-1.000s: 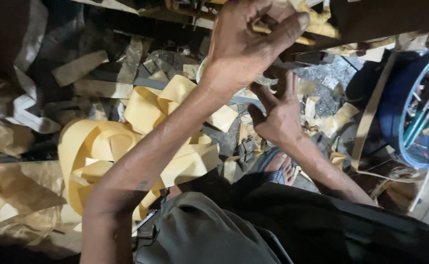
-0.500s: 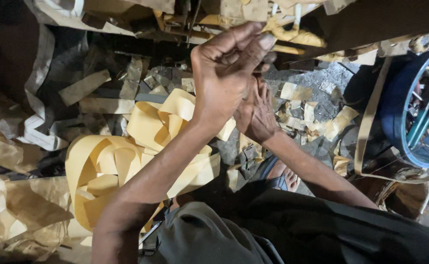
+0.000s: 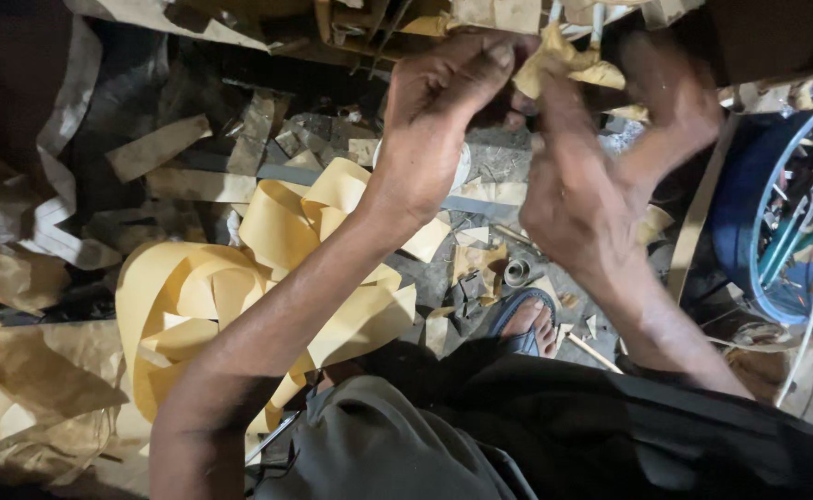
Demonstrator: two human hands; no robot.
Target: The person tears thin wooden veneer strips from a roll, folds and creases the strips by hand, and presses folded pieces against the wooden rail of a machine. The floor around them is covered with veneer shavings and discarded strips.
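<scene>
Both my hands are raised at the top of the view, close together. My left hand (image 3: 439, 120) pinches something dark between thumb and fingers, hard to make out. My right hand (image 3: 601, 176) has its fingers up against a crumpled piece of yellow-brown tape or paper (image 3: 564, 60) that hangs from the cluttered edge above. Whether my right hand grips that piece or only touches it is blurred. Below my arms a long curled yellow strip (image 3: 267, 278) lies heaped on the floor.
Torn brown paper scraps (image 3: 18, 268) cover the floor at the left. My sandalled foot (image 3: 527, 329) shows below the hands, with a small metal ring (image 3: 515, 271) beside it. A blue round container with a wire rim (image 3: 767, 213) stands at the right.
My right hand has risen from below my left hand to meet it at the crumpled piece. The view has tilted slightly, and my left hand stays high.
</scene>
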